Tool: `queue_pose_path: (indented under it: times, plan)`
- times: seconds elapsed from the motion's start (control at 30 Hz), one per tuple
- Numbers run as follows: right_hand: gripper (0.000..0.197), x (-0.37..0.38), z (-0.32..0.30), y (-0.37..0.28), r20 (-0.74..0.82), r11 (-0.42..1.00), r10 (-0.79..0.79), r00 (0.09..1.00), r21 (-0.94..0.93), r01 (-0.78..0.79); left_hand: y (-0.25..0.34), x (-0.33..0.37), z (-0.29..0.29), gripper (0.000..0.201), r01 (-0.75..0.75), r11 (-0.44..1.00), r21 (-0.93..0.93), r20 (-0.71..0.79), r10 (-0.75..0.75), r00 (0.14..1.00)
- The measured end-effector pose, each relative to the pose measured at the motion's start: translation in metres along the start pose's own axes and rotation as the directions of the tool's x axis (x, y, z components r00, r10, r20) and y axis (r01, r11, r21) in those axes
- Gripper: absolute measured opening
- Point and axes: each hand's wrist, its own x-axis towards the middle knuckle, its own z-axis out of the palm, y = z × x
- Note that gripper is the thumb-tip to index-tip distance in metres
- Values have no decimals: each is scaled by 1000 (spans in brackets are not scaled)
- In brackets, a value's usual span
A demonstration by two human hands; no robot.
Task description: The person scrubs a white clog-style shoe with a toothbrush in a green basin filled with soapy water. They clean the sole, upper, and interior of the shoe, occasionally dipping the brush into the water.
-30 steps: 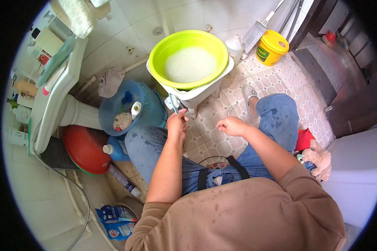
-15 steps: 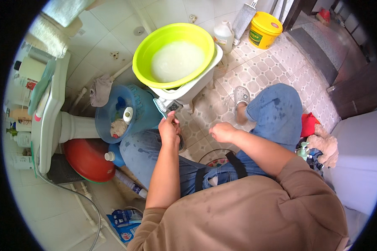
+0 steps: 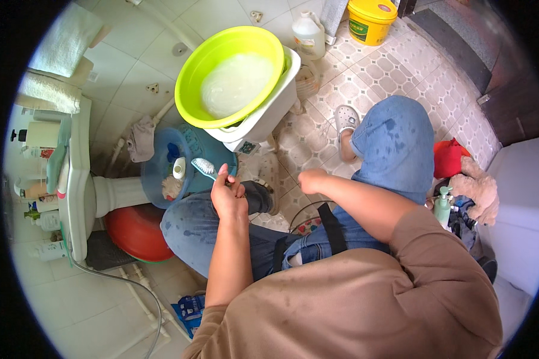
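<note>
My left hand (image 3: 229, 197) is closed around a light-blue scrub brush (image 3: 204, 167). The brush's white bristles face up, over my left knee and in front of a blue tub. My right hand (image 3: 313, 180) is curled into a fist between my knees, with nothing seen sticking out of it. Ahead of the left hand, a lime-green basin (image 3: 189, 90) of cloudy whitish water rests tilted on a white stand (image 3: 279, 99).
A blue tub (image 3: 156, 179) holds a white-capped bottle and a cloth. To its left are a pedestal sink (image 3: 81, 173) and a red basin (image 3: 138, 233). A yellow bucket (image 3: 371, 27) and a jug (image 3: 309, 39) stand far ahead; a pump bottle (image 3: 442, 206) and clothes lie right.
My left hand has turned the brush from upright to lying with its bristles up, and moved slightly left and nearer me. The right fist stays nearly in place. The view has shifted.
</note>
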Motion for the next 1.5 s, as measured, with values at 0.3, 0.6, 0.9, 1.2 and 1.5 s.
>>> queue_pose_path:
  times: [0.3,0.6,0.9,1.2,1.5]
  plan:
    - [37,37,17,82,1,715,319,948,656,-242,26,-70,32,21,96,989,-108,145,-80,986]
    - [19,58,73,60,243,-60,66,968,969,-239,22,-99,53,23,172,985,11,355,-165,920]
    - [15,74,95,70,237,-245,15,972,943,-226,21,-108,54,20,165,984,70,394,-180,902]
    - [13,49,74,55,83,-349,53,995,935,-60,20,-120,53,17,89,981,171,391,-151,908]
    - [12,64,70,59,5,-349,188,982,935,62,16,-125,50,18,21,950,311,424,-158,892]
